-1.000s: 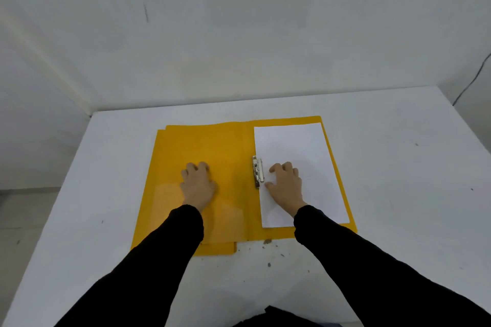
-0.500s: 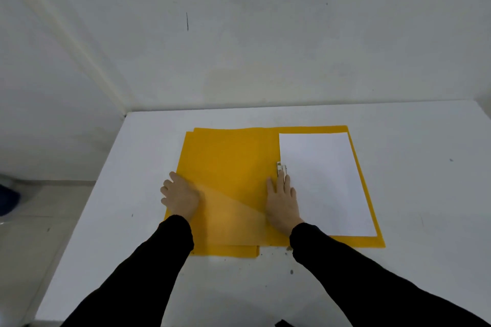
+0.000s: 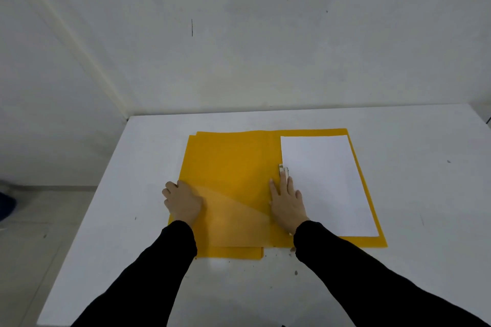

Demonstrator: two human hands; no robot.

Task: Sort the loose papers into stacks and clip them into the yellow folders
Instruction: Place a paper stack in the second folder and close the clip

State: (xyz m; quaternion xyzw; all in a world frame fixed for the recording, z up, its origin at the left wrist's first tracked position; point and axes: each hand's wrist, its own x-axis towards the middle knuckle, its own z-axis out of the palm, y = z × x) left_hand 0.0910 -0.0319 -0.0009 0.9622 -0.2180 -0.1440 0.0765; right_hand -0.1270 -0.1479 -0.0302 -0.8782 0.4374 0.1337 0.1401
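The open folder is laid mid-table, paper on its right half. Since a second ago the left hand has been moved to its left edge, fingers curled over it; the right hand is pressed flat, fingers straight, on the clip.

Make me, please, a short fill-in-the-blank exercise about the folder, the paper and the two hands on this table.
The white paper lies on the ___ half of the open yellow folder.
The right hand lies flat, its fingertips on the metal ___.
The left hand is at the folder's ___ edge.
Missing words: right; clip; left.
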